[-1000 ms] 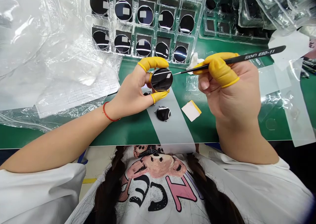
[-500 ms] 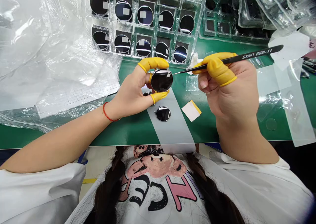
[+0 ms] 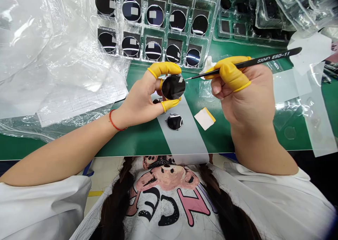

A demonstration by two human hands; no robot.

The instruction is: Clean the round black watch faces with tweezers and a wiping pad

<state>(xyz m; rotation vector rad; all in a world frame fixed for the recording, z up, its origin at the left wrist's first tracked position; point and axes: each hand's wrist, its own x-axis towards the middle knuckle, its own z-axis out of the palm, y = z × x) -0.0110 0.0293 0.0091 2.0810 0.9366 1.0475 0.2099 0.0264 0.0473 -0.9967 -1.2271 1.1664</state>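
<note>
My left hand [image 3: 149, 95], with yellow finger cots, grips a round dark disc [image 3: 173, 87] by its edge; a small pale sticker shows near the disc's top right. Black tweezers [image 3: 253, 62] marked ESD-11 are pinched in my right hand [image 3: 243, 88], which also wears yellow cots. Their fine tip points left, close to the disc's right edge; whether it touches is too small to tell. Below the held disc, another round dark piece [image 3: 174, 122] lies on a grey strip [image 3: 185, 137]. A further piece is partly hidden behind my left fingers.
A clear tray [image 3: 142, 28] with several dark discs stands at the back, with more trays [image 3: 237, 39] to its right. Plastic bags [image 3: 66, 56] cover the left. A small white-and-yellow pad [image 3: 205, 119] lies right of the strip, on the green mat [image 3: 219, 134].
My right hand and the tweezers have shifted very slightly to the left. The held disc is tilted a little differently, and its bright reflection has faded.
</note>
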